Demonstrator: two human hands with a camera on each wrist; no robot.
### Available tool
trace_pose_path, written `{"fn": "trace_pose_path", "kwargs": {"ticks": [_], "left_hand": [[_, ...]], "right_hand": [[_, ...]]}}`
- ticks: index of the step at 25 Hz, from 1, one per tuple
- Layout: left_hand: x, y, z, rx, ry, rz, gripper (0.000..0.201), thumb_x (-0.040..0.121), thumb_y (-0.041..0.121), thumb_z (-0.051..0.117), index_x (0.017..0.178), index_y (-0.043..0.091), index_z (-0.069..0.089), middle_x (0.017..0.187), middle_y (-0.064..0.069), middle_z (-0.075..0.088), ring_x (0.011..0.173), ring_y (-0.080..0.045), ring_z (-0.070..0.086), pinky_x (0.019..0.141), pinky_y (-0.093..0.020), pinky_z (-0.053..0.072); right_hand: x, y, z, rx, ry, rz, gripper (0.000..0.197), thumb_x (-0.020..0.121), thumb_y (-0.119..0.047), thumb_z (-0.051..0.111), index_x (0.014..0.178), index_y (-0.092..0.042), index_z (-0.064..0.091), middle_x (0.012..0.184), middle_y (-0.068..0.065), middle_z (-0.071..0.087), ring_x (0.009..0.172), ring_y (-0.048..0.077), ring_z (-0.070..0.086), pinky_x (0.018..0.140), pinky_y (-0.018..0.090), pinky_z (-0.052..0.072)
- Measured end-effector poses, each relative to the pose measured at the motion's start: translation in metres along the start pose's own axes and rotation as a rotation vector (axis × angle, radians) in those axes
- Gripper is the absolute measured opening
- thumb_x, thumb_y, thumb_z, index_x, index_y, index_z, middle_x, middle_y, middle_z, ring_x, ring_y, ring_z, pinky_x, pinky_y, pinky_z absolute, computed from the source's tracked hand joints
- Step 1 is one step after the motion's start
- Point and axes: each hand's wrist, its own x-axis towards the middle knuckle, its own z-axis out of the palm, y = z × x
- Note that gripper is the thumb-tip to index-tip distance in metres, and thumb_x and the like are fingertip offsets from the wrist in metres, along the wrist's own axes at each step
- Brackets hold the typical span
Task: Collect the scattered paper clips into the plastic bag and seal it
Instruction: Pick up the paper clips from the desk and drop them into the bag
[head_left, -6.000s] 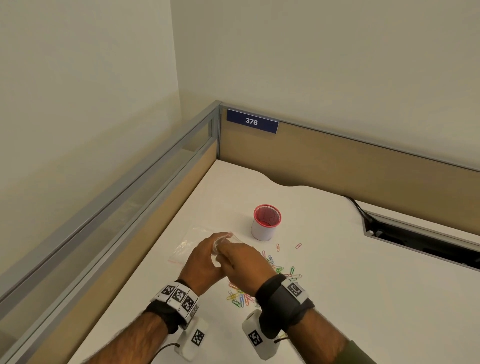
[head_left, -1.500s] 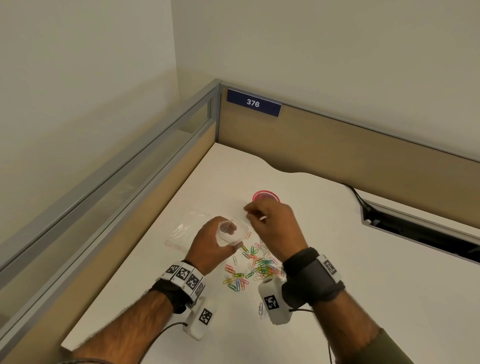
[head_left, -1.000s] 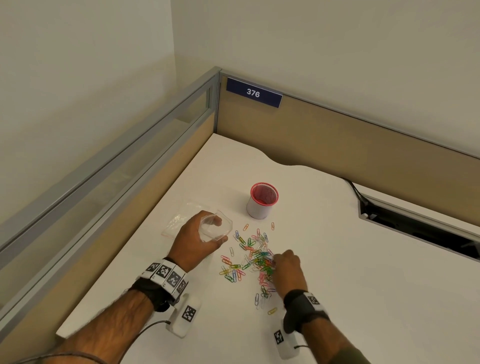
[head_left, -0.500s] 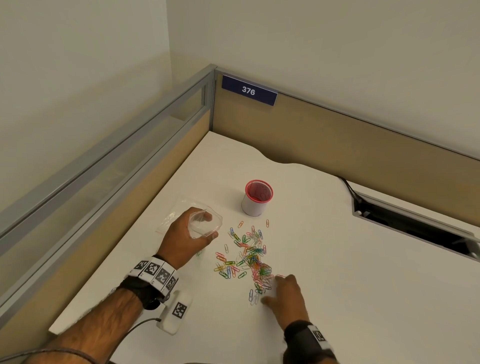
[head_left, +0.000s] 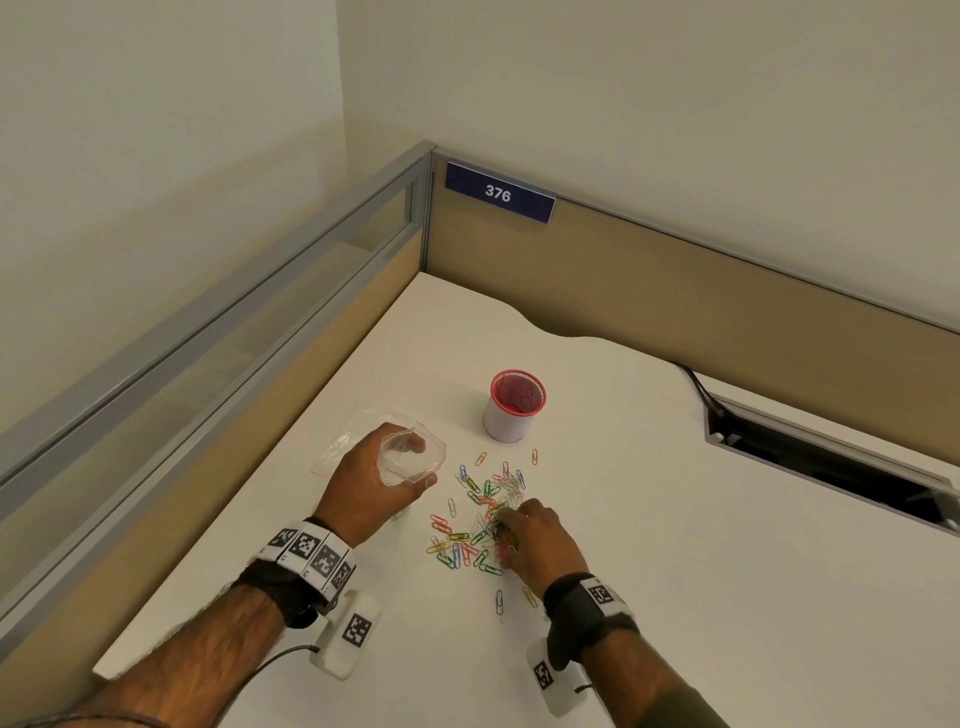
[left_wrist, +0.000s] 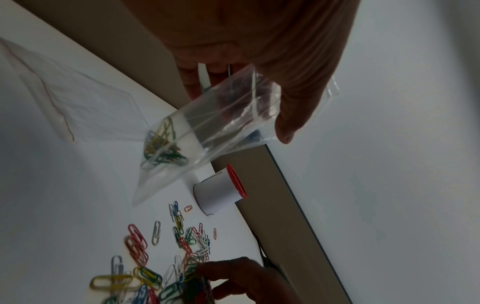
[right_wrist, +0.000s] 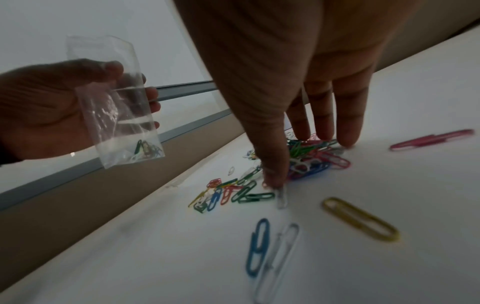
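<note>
Holding the plastic bag (head_left: 413, 457) up off the desk (head_left: 675, 545), left hand (head_left: 363, 486) with thumb and fingers curled round its upper part, mouth kept open and facing up. Inside, at the bag's bottom, a small cluster of clips (left_wrist: 162, 148), mostly green and yellow. Bag clear of the desk, up and to the left of the paper clips (head_left: 475, 519), and nearer than the white cup (head_left: 511, 410) with the red mesh rim.

Pressing down into the near right part of the paper clips, right hand (head_left: 535, 545), fingers fairly straight and spread, tips on the desk. Thumb tip (right_wrist: 275, 176) and fingertips (right_wrist: 346, 139) set either side of a dense tangle of green, red, blue and white clips (right_wrist: 309, 158). Not closed on anything; whether any clip is lifted, cannot tell.

Lying just nearer than that hand, a few strays: one blue clip (right_wrist: 258, 246) beside a clear one (right_wrist: 279, 259), and a yellow one (right_wrist: 361, 219) to their right. Further right, a pink clip (right_wrist: 432, 139) on its own. Flat on the desk beyond the left hand, a second clear bag (left_wrist: 78, 98) with a red strip.
</note>
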Motion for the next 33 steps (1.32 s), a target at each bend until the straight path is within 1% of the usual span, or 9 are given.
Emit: {"fn": "trace_pose_path", "kwargs": {"ticks": [3, 8, 14, 19, 22, 25, 27, 29, 33], "left_hand": [[0.000, -0.001, 0.003, -0.002, -0.010, -0.001, 0.041, 0.069, 0.043, 0.078, 0.103, 0.028, 0.061, 0.108, 0.010, 0.069, 0.112, -0.007, 0.062, 0.098, -0.024, 0.044], [0.004, 0.000, 0.007, 0.013, -0.014, -0.014, 0.038, 0.074, 0.033, 0.083, 0.104, 0.026, 0.061, 0.109, 0.010, 0.069, 0.113, -0.009, 0.062, 0.099, -0.026, 0.044], [0.009, 0.001, 0.013, 0.008, -0.019, -0.013, 0.038, 0.073, 0.029, 0.084, 0.102, 0.027, 0.061, 0.107, 0.010, 0.069, 0.111, -0.007, 0.063, 0.097, -0.023, 0.043], [0.011, 0.004, 0.020, 0.029, -0.042, -0.010, 0.037, 0.076, 0.021, 0.085, 0.103, 0.026, 0.060, 0.107, 0.008, 0.069, 0.110, -0.009, 0.062, 0.094, -0.017, 0.042], [0.011, 0.010, 0.025, 0.040, -0.054, 0.012, 0.038, 0.075, 0.022, 0.085, 0.104, 0.022, 0.061, 0.106, 0.006, 0.069, 0.108, -0.008, 0.062, 0.090, -0.012, 0.042], [0.010, 0.017, 0.029, 0.038, -0.060, 0.032, 0.038, 0.075, 0.023, 0.084, 0.105, 0.023, 0.060, 0.103, 0.007, 0.068, 0.102, -0.004, 0.062, 0.085, -0.010, 0.043], [0.011, 0.020, 0.031, 0.018, -0.064, 0.035, 0.039, 0.075, 0.019, 0.084, 0.105, 0.023, 0.060, 0.100, 0.005, 0.069, 0.094, -0.006, 0.065, 0.081, -0.012, 0.048], [0.011, 0.020, 0.029, 0.002, -0.061, 0.029, 0.038, 0.075, 0.020, 0.084, 0.103, 0.025, 0.059, 0.100, 0.002, 0.070, 0.095, -0.009, 0.066, 0.080, -0.016, 0.049], [0.008, 0.016, 0.021, -0.007, -0.029, 0.007, 0.036, 0.073, 0.026, 0.084, 0.099, 0.027, 0.060, 0.102, 0.008, 0.070, 0.104, -0.007, 0.064, 0.090, -0.019, 0.047]], "right_hand": [[0.004, -0.006, -0.002, 0.006, 0.049, 0.003, 0.024, 0.094, -0.028, 0.054, 0.115, -0.020, 0.063, 0.111, 0.007, 0.058, 0.102, 0.026, 0.055, 0.086, 0.033, 0.049], [0.010, -0.002, -0.018, 0.058, 0.087, 0.079, 0.018, 0.090, -0.010, 0.049, 0.094, -0.012, 0.066, 0.101, 0.008, 0.065, 0.090, 0.025, 0.061, 0.077, 0.029, 0.046], [0.002, 0.000, -0.055, 0.399, 0.205, 0.119, 0.012, 0.083, -0.003, 0.064, 0.082, -0.011, 0.072, 0.082, 0.005, 0.072, 0.076, 0.021, 0.066, 0.077, 0.037, 0.057], [-0.015, -0.042, -0.121, 0.718, 0.363, -0.032, 0.009, 0.081, -0.003, 0.071, 0.085, -0.012, 0.074, 0.078, 0.003, 0.073, 0.069, 0.014, 0.069, 0.070, 0.022, 0.058], [-0.016, -0.078, -0.140, 0.723, 0.372, -0.150, 0.010, 0.083, -0.006, 0.070, 0.089, -0.013, 0.074, 0.081, 0.000, 0.072, 0.071, 0.009, 0.068, 0.072, 0.019, 0.058], [-0.009, -0.102, -0.135, 0.637, 0.331, -0.213, 0.007, 0.086, -0.010, 0.068, 0.090, -0.012, 0.073, 0.085, 0.000, 0.070, 0.074, 0.009, 0.066, 0.074, 0.024, 0.059], [-0.004, -0.110, -0.128, 0.570, 0.310, -0.238, 0.008, 0.087, -0.014, 0.066, 0.092, -0.012, 0.072, 0.087, 0.001, 0.070, 0.077, 0.012, 0.065, 0.077, 0.030, 0.059], [-0.003, -0.112, -0.128, 0.552, 0.347, -0.252, 0.010, 0.089, -0.013, 0.064, 0.094, -0.014, 0.072, 0.090, 0.000, 0.070, 0.080, 0.013, 0.065, 0.077, 0.030, 0.058], [-0.003, -0.089, -0.143, 0.722, 0.509, -0.170, 0.014, 0.089, -0.006, 0.062, 0.097, -0.013, 0.071, 0.086, -0.005, 0.068, 0.074, 0.010, 0.066, 0.069, 0.017, 0.056]]}}
